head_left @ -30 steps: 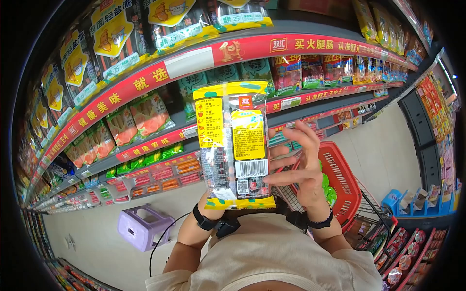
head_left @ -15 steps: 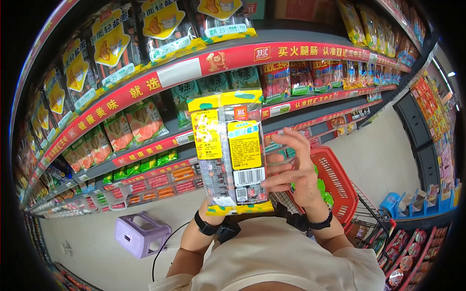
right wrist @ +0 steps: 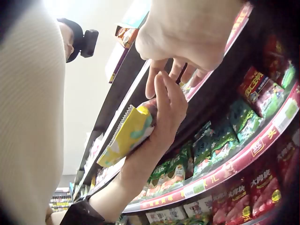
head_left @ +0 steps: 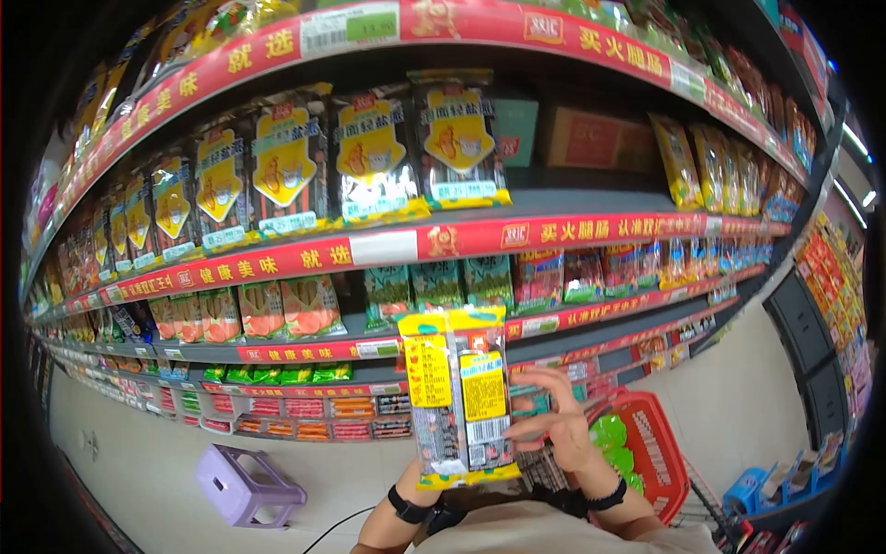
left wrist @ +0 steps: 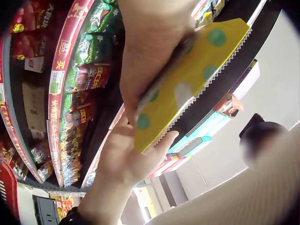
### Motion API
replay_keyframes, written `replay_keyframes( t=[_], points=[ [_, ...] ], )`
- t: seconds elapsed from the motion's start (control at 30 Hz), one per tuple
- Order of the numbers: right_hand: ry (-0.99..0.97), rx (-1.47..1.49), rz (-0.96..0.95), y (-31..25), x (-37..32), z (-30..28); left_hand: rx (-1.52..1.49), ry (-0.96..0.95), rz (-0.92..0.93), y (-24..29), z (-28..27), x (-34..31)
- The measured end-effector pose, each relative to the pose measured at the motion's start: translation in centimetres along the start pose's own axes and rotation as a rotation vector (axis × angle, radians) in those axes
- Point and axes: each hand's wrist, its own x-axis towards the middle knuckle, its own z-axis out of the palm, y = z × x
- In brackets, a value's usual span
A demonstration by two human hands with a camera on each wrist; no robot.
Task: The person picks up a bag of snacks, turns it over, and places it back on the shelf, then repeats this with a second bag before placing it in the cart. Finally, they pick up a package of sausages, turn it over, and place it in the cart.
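A packet of sausages (head_left: 461,397) with yellow, green-spotted ends faces up in the head view, its back label and barcode showing. My left hand (right wrist: 164,117) holds it from behind; the packet hides most of this hand in the head view. In the left wrist view the packet's zigzag-cut yellow end (left wrist: 197,75) sticks out beside that hand. My right hand (head_left: 558,420) is at the packet's right edge, its fingers spread and loosely bent, fingertips right at the side by the barcode.
Curved shelves with red label strips (head_left: 554,231) stand ahead, lined with similar sausage packets (head_left: 369,157). A red basket (head_left: 651,452) holding green packs sits in a cart at the right. A purple stool (head_left: 245,485) stands on the floor at the left.
The head view has tilted up, so the upper shelves show more and the packet and hands sit lower in it. Both hands keep nearly the same pose on and beside the packet.
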Motion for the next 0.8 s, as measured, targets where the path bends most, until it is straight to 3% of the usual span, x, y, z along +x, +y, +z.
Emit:
replay_keyframes(
  t=[0.1,0.2,0.47,0.67,0.8],
  points=[
    [0.015,0.081,0.009,1.0,0.1,0.3,-0.04,0.012,0.021,0.5,-0.6,-0.1],
    [0.114,0.311,0.175,2.4,0.0,1.5,-0.037,0.016,0.02,1.8,-1.1,0.4],
    [0.246,0.328,0.115,3.0,3.9,2.4,-0.045,0.041,-0.182,6.7,-1.8,2.8],
    [0.404,0.295,0.172,5.4,4.6,2.3,-0.073,0.061,-0.34,6.8,-5.3,2.1],
    [0.318,0.267,0.187,6.0,6.0,1.9,0.24,0.091,-0.165,7.8,-3.4,2.8]
  ],
)
